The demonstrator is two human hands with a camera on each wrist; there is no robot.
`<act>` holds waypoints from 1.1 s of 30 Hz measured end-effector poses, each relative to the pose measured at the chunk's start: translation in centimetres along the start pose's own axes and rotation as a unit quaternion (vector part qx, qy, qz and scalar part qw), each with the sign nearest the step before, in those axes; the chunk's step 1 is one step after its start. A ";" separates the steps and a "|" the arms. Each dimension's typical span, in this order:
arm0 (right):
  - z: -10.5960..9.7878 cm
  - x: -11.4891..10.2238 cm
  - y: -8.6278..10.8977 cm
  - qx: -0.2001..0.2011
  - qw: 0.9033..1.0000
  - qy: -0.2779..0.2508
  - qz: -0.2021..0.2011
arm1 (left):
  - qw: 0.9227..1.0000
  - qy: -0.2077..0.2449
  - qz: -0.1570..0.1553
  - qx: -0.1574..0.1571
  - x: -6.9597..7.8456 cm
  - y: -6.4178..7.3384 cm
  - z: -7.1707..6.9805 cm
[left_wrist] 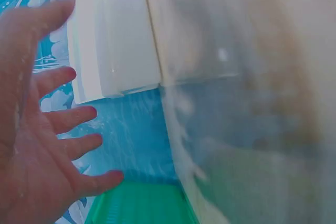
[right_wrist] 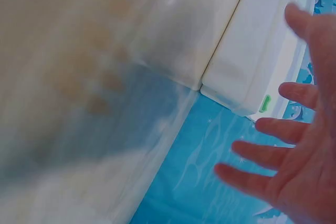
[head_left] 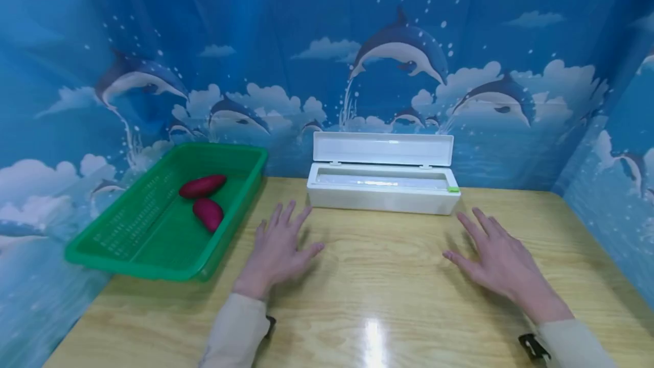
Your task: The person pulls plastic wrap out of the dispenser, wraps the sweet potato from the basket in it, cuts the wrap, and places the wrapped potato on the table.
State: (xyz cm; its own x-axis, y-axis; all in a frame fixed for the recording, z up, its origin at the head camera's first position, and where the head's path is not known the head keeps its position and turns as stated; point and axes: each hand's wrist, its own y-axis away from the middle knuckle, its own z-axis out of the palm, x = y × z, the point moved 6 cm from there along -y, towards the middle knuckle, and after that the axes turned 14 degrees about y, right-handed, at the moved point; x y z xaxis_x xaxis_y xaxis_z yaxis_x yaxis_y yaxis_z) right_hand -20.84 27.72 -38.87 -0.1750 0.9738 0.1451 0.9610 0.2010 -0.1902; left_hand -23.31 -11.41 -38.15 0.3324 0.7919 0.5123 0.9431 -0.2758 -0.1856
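Note:
My left hand (head_left: 278, 251) hovers over the table between a green basket and a white box, its fingers spread and nothing in them. On the other side, my right hand (head_left: 503, 263) is held the same way, its fingertips near the box's right front corner. The long white box (head_left: 383, 200) looks like a cling film dispenser. Its hinged lid (head_left: 383, 148) stands raised at the back, and a pale, shiny roll lies inside. A small green piece (head_left: 453, 189) sits on its right front rim. In the right wrist view, the fingers (right_wrist: 257, 153) are spread beside the box (right_wrist: 252, 51).
At the left, the green basket (head_left: 153, 270) holds two purple-red sweet potatoes (head_left: 202, 186). Behind the wooden table (head_left: 383, 277) hangs a blue dolphin-print sheet (head_left: 286, 16), which also covers both sides. The box stands at the table's back edge.

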 end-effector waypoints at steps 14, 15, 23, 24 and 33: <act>-2.2 0.8 -6.5 0.189 0.979 -0.059 -0.046 | 0.988 0.057 0.112 0.088 1.7 -4.7 -2.2; -2.1 0.9 -6.9 0.187 0.979 -0.061 -0.048 | 0.989 0.062 0.107 0.082 1.6 -5.1 -2.0; -1.5 1.5 -9.3 0.126 0.989 -0.067 -0.048 | 0.990 0.125 0.050 0.049 0.4 -8.1 -1.1; -1.4 1.5 -9.5 0.117 0.990 -0.066 -0.049 | 0.991 0.121 0.044 0.045 0.2 -8.4 -1.0; -1.1 1.4 -10.3 0.085 0.992 -0.048 -0.075 | 0.990 0.131 0.013 0.053 -0.9 -10.5 0.0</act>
State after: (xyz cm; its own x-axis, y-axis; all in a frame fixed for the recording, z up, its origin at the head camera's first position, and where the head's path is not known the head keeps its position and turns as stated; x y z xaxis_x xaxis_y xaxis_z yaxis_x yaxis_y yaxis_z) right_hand -30.75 26.89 -35.66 -0.3414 0.9354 0.0923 0.8736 0.3519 -0.3362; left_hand -33.51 -9.28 -36.67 0.3600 0.6131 0.7032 0.9328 -0.2244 -0.2819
